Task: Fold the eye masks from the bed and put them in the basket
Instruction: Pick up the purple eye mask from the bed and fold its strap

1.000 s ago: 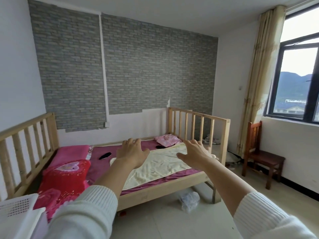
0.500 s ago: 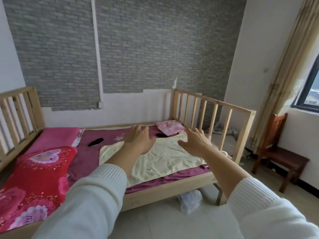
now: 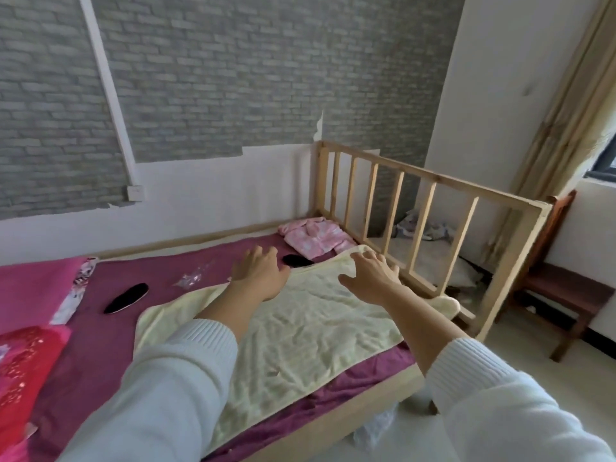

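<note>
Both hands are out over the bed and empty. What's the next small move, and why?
Probably reach the left hand a little further forward and pinch up the black eye mask lying just past its fingertips on the purple sheet. It is the nearest mask; the other eye mask lies further left. Both hands, including the right hand, are open and hold nothing.

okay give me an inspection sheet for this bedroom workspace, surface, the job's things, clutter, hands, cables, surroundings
Surface: bed with purple sheet, cream towel spread over it.
Job's things: two black eye masks, one left, one far by the towel's edge; no basket in view.
Clutter: pink garment, red pillow, clear wrapper.
Hands: left hand and right hand open, empty, over the towel.
Cables: nothing seen.
Surroundings: brick-pattern wall, wooden rail, chair, curtain.
</note>
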